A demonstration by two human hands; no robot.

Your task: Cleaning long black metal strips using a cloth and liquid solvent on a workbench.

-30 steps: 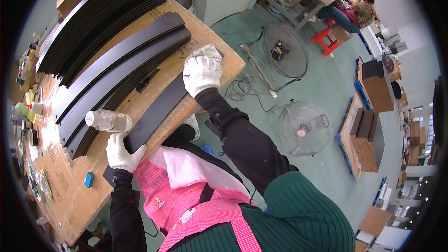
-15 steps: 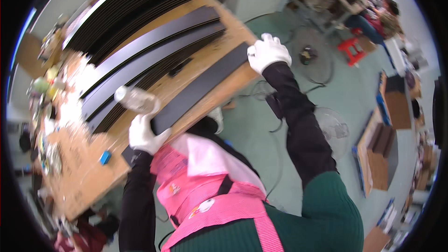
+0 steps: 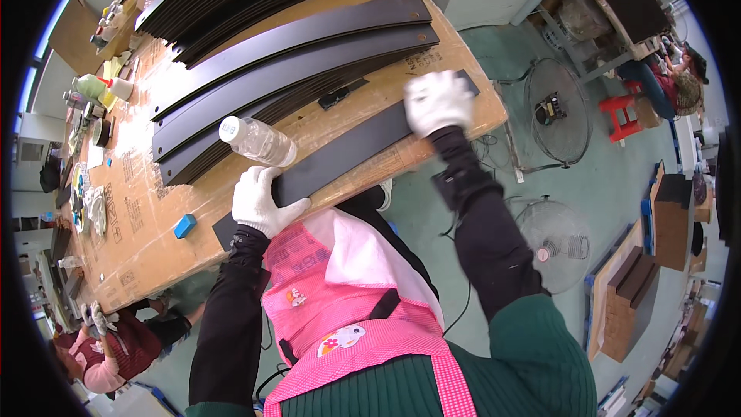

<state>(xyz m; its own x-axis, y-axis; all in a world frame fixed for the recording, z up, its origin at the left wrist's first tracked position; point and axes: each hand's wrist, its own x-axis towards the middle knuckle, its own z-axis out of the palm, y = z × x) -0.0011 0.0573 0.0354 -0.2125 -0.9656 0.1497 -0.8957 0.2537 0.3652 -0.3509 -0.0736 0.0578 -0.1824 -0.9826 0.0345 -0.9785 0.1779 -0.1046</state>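
A long, flat dark board point(image 3: 347, 143) lies slantwise along the table's near edge. My left hand point(image 3: 261, 201), in a white glove, grips it near its left end, thumb at the near edge and fingers across to the far side. Over the right part of the board is my white-gloved right hand point(image 3: 440, 103), slightly blurred, its fingers curled down; whatever is beneath them is hidden. The board's right tip shows beyond this hand. A clear plastic bottle point(image 3: 266, 143) with a white cap leans just past my left hand.
Stacked dark curved boards point(image 3: 301, 54) cover the table's far side. A blue block point(image 3: 185, 225) sits on the brown tabletop point(image 3: 147, 239) at left. Floor fans point(image 3: 552, 243) stand to the right, near a red stool point(image 3: 620, 116). Other people sit at lower left and far right.
My right hand has moved back from the board's right tip, leftward along its surface. My left hand keeps its place on the board. The whole view has shifted a little.
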